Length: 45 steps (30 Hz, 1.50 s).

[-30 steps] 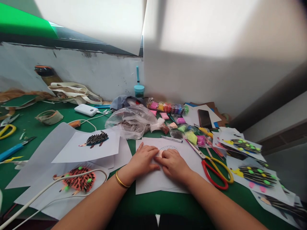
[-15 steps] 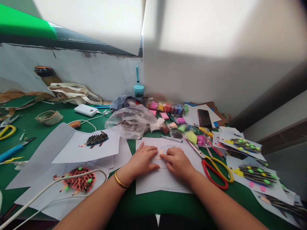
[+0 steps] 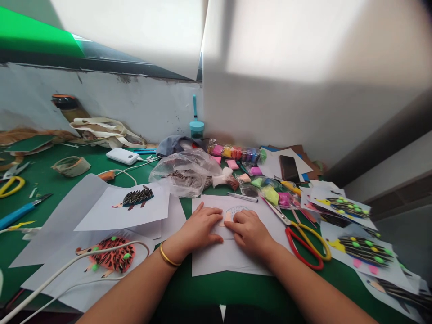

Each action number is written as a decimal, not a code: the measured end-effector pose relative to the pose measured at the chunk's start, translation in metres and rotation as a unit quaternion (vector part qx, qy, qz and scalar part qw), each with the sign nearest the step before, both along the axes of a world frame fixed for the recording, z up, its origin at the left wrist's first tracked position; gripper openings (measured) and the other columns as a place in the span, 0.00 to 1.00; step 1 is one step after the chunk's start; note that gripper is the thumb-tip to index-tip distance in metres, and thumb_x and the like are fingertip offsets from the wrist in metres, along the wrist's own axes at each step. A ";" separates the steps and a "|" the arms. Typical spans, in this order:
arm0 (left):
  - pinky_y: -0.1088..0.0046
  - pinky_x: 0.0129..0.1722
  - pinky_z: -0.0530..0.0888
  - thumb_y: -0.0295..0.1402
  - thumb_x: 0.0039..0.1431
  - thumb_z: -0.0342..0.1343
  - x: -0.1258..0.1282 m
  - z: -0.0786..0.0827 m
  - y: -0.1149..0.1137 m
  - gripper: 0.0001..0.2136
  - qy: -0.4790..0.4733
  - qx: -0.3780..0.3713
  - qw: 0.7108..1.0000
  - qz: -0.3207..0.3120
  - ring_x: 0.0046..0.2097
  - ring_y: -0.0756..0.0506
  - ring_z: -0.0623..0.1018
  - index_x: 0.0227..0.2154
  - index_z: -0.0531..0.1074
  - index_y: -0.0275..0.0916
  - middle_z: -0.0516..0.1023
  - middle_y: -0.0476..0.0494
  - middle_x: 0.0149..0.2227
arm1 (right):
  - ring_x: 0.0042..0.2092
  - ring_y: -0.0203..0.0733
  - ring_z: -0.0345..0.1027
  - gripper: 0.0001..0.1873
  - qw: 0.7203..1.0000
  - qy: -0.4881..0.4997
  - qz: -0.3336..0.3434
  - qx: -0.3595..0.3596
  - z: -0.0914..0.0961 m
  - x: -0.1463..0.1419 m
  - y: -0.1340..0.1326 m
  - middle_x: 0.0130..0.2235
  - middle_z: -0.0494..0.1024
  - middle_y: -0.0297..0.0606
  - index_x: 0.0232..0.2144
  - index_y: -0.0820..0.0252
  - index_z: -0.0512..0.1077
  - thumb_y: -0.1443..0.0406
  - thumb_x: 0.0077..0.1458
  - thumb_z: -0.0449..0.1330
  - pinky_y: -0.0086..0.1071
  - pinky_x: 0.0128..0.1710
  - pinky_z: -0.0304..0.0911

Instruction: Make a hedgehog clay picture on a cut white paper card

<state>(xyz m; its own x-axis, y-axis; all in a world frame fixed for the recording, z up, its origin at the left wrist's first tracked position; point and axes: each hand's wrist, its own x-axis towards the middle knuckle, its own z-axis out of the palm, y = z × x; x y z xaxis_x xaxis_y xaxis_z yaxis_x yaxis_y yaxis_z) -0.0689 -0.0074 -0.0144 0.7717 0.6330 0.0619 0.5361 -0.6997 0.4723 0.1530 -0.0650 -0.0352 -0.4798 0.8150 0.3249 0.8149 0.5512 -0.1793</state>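
On a white sheet of paper [image 3: 216,263], a hedgehog outline with small blue marks [image 3: 236,209] shows partly above my fingers. A flat patch of peach modelling clay [image 3: 227,217] covers its face end. My left hand [image 3: 201,228] lies flat with fingers stretched out, its fingertips at the left edge of the clay. With its index fingertip, my right hand [image 3: 251,231] presses on the clay, the other fingers bent and the thumb apart. That hand covers the lower right of the drawing. A pen [image 3: 243,197] rests along the sheet's top.
Scissors with red and yellow handles [image 3: 307,243] lie to the right, near finished hedgehog pictures [image 3: 364,249]. Bagged clay [image 3: 270,194] and a plastic bag of seeds [image 3: 185,173] sit behind. At left are more hedgehog pictures [image 3: 137,198], crossed by a white cable [image 3: 77,257].
The whole view has shifted slightly. My right index finger still presses on the clay, and my left hand stays flat in nearly the same place.
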 end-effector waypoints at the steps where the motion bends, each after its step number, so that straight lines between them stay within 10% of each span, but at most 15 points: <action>1: 0.44 0.67 0.48 0.44 0.49 0.67 0.000 -0.001 0.000 0.26 -0.002 0.001 1.000 0.000 0.61 0.36 0.69 0.51 0.73 0.44 0.72 0.40 0.59 | 0.38 0.43 0.60 0.19 1.000 0.003 0.002 -0.002 0.000 0.000 0.000 0.35 0.72 0.37 0.45 0.53 0.76 0.71 0.52 0.58 0.37 0.40 0.49; 45: 0.51 0.68 0.49 0.43 0.52 0.65 0.002 -0.005 -0.002 0.26 -0.016 0.060 0.998 -0.010 0.59 0.40 0.71 0.53 0.70 0.44 0.74 0.43 0.56 | 0.40 0.44 0.60 0.18 1.000 -0.013 -0.009 0.001 0.001 -0.005 -0.002 0.37 0.73 0.37 0.46 0.54 0.75 0.70 0.52 0.59 0.39 0.44 0.48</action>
